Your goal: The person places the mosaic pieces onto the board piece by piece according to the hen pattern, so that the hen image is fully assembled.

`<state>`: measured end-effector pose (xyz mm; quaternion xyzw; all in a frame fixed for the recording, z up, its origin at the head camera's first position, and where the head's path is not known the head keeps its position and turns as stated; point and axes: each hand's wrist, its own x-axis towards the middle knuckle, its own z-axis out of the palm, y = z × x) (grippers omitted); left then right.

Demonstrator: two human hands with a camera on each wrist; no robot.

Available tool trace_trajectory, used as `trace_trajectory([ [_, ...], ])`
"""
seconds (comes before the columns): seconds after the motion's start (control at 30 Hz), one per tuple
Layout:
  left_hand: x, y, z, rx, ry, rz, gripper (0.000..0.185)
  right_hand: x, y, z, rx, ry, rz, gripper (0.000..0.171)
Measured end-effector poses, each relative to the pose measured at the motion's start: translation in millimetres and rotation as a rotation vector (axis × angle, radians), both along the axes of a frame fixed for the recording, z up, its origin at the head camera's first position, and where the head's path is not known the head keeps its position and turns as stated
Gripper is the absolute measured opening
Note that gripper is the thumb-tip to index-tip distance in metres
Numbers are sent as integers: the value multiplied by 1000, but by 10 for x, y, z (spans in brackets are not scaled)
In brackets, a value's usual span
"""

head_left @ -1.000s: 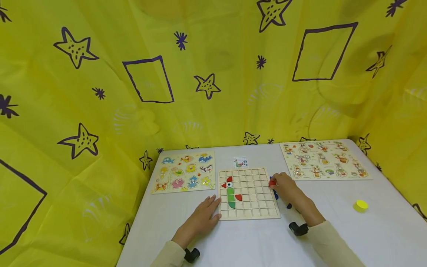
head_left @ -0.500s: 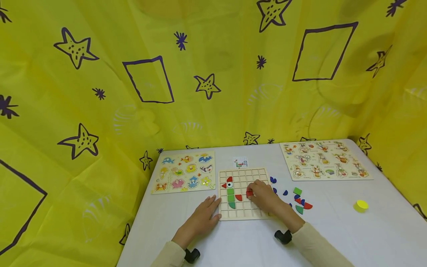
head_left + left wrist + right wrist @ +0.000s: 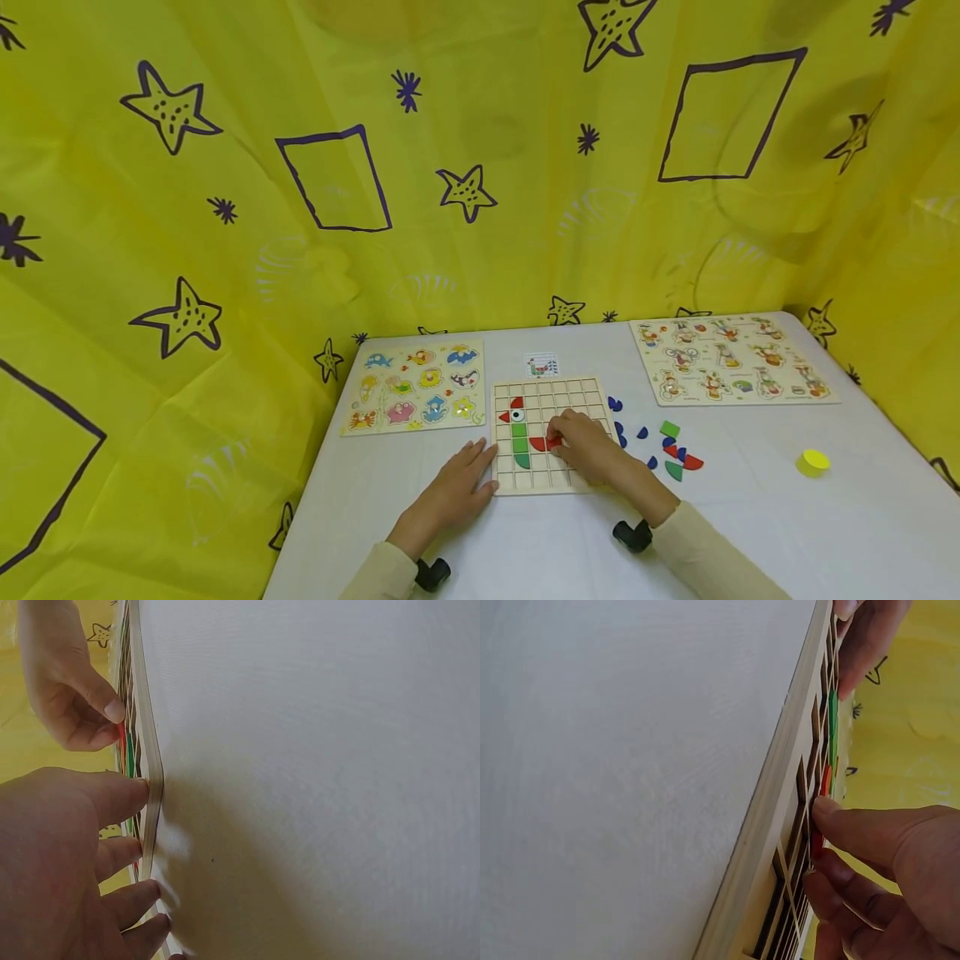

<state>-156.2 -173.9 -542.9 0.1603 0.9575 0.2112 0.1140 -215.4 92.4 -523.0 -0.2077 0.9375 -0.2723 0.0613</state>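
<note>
A wooden grid board (image 3: 543,401) lies in the middle of the table in the head view. My right hand (image 3: 588,450) pinches a red tile (image 3: 817,841) between thumb and fingers at the board's surface, right beside a red quarter-round piece (image 3: 537,444). Further left in the grid are two green squares (image 3: 519,437), a green quarter-round piece (image 3: 522,461), a white eye piece (image 3: 517,415) and red pieces above and beside it. My left hand (image 3: 453,487) lies with fingers extended, its fingertips touching the board's left edge. Fingers hide most of the red tile.
Blue, green and red loose pieces (image 3: 673,471) lie right of the board. A small picture card (image 3: 542,365) sits behind it. Two picture puzzles (image 3: 412,392) flank the back. A yellow cylinder (image 3: 813,463) stands at the right; a yellow curtain surrounds the table.
My right hand has carried the red tile leftward from beside the board, over the grid, and down beside the red quarter-round piece. My left hand has stayed in place.
</note>
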Motion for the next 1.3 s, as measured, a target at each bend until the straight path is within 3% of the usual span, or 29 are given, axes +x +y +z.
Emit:
trace_trajectory([
  [0.57, 4, 5, 9, 2, 8, -5, 63, 1, 47, -31, -2, 67, 34, 12],
  [0.83, 1, 8, 9, 0, 3, -2, 63, 46, 168, -16, -25, 55, 28, 13],
  [1.03, 4, -1, 15, 0, 0, -5, 63, 95, 530, 42, -22, 5, -20, 22],
  [1.3, 4, -1, 19, 5, -3, -8, 63, 186, 1325, 97, -28, -17, -195, 47],
])
